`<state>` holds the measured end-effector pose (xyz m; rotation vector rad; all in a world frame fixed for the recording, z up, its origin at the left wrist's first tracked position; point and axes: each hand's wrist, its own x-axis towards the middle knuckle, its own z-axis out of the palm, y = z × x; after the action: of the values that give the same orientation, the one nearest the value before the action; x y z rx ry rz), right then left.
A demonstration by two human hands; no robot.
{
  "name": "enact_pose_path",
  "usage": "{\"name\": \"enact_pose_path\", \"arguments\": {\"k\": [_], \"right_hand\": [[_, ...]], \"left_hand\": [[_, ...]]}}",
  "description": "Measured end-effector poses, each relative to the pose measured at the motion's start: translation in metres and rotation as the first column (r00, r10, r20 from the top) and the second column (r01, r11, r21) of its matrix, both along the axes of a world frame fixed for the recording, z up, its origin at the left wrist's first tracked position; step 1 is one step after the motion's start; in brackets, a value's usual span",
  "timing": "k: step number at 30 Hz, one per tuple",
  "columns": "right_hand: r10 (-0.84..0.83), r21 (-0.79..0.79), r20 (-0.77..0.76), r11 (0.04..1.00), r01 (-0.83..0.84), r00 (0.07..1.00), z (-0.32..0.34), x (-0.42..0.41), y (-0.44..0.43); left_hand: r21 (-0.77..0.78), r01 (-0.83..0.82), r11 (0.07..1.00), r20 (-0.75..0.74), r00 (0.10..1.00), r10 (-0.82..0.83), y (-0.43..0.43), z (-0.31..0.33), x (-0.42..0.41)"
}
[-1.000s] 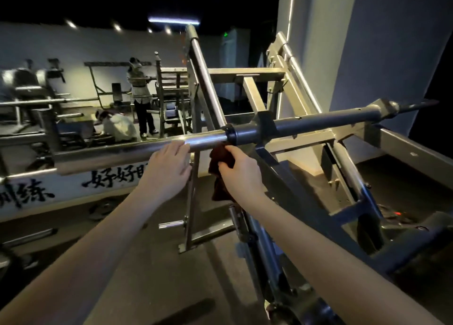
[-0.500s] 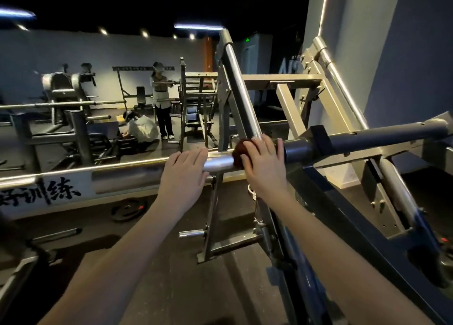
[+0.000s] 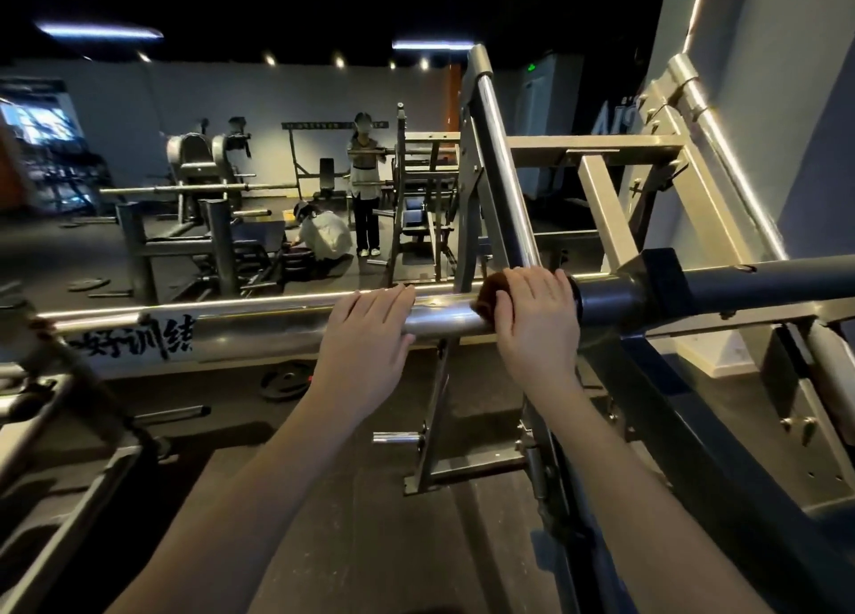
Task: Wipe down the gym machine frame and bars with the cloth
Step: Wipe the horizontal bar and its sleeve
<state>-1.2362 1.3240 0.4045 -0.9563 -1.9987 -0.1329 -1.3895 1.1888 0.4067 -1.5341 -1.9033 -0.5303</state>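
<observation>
Left hand (image 3: 370, 331) lies flat on the chrome bar (image 3: 444, 319), fingers straight and together, steadying it. Right hand (image 3: 539, 322) curls its fingers over the dark cloth (image 3: 486, 299) beside the black collar (image 3: 601, 296). Best to wrap the cloth round and slide it firmly leftward.

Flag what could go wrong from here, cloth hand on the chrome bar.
1. The right hand holds the cloth right beside the dark collar; a stroke that way could jam the fingers against it.
2. The left hand lies flat on the chrome bar, not gripping; it may slip or smudge the polished surface.
3. The cloth is bunched small, so the bar's underside may get missed.
</observation>
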Motion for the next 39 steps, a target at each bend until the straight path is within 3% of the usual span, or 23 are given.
{"name": "enact_pose_path", "arguments": {"k": [2, 3, 6, 9, 13, 15, 19, 22, 26, 28, 30, 34, 36, 39], "right_hand": [[-0.068, -0.071, -0.118, 0.996, 0.060, 0.991, -0.010, -0.026, -0.022], [-0.024, -0.069, -0.127, 0.998, 0.015, 0.992, -0.015, -0.039, -0.036], [0.182, 0.048, 0.071, 0.981, -0.186, 0.981, -0.020, -0.041, -0.044], [0.176, 0.101, 0.226, 0.974, -0.203, 0.958, -0.006, -0.010, -0.009], [-0.019, -0.028, -0.034, 0.999, 0.018, 0.999, -0.012, -0.006, -0.006], [-0.022, -0.080, -0.129, 0.997, 0.012, 0.991, -0.020, -0.030, -0.031], [0.182, 0.045, 0.100, 0.981, -0.187, 0.978, -0.017, -0.033, -0.040], [0.193, 0.046, 0.219, 0.977, -0.208, 0.956, -0.003, -0.008, -0.013], [-0.019, -0.070, -0.070, 0.997, 0.014, 0.997, -0.010, -0.014, -0.017], [-0.035, -0.095, -0.163, 0.995, 0.020, 0.986, -0.017, -0.044, -0.044], [0.093, -0.030, -0.113, 0.995, -0.097, 0.989, -0.019, -0.066, -0.066], [0.240, 0.058, 0.145, 0.966, -0.251, 0.960, -0.002, -0.050, -0.050], [0.178, 0.036, 0.135, 0.982, -0.184, 0.975, 0.000, -0.034, -0.032], [-0.064, -0.088, -0.089, 0.995, 0.057, 0.994, -0.006, -0.052, -0.048]], "left_hand": [[0.001, -0.016, 1.000, 0.001, 1.000, 0.016, 0.000, -0.001, 0.002], [0.006, -0.021, 1.000, 0.001, 1.000, 0.021, 0.000, -0.001, 0.003], [0.008, -0.015, 1.000, -0.007, 1.000, 0.015, -0.001, -0.001, 0.004], [-0.014, -0.030, 0.999, -0.013, 0.999, 0.030, -0.003, 0.002, 0.006], [-0.031, -0.040, 0.999, -0.019, 0.999, 0.040, -0.002, 0.002, 0.005], [-0.022, -0.054, 0.998, -0.035, 0.998, 0.053, -0.002, 0.000, 0.005], [-0.046, -0.055, 0.997, -0.034, 0.998, 0.054, -0.004, 0.002, 0.007], [-0.101, -0.025, 0.995, 0.014, 1.000, 0.026, -0.007, 0.007, 0.006], [-0.112, 0.092, 0.989, 0.127, 0.989, -0.077, -0.023, 0.012, -0.003], [-0.076, 0.058, 0.995, 0.156, 0.987, -0.045, -0.042, 0.012, -0.013], [-0.061, -0.066, 0.996, 0.135, 0.988, 0.073, -0.061, 0.010, -0.032], [-0.118, -0.229, 0.966, 0.071, 0.969, 0.238, -0.086, 0.008, -0.068], [-0.118, -0.244, 0.963, 0.014, 0.969, 0.247, -0.087, 0.004, -0.072], [-0.057, -0.262, 0.964, -0.032, 0.965, 0.260, -0.084, -0.001, -0.072]]}}
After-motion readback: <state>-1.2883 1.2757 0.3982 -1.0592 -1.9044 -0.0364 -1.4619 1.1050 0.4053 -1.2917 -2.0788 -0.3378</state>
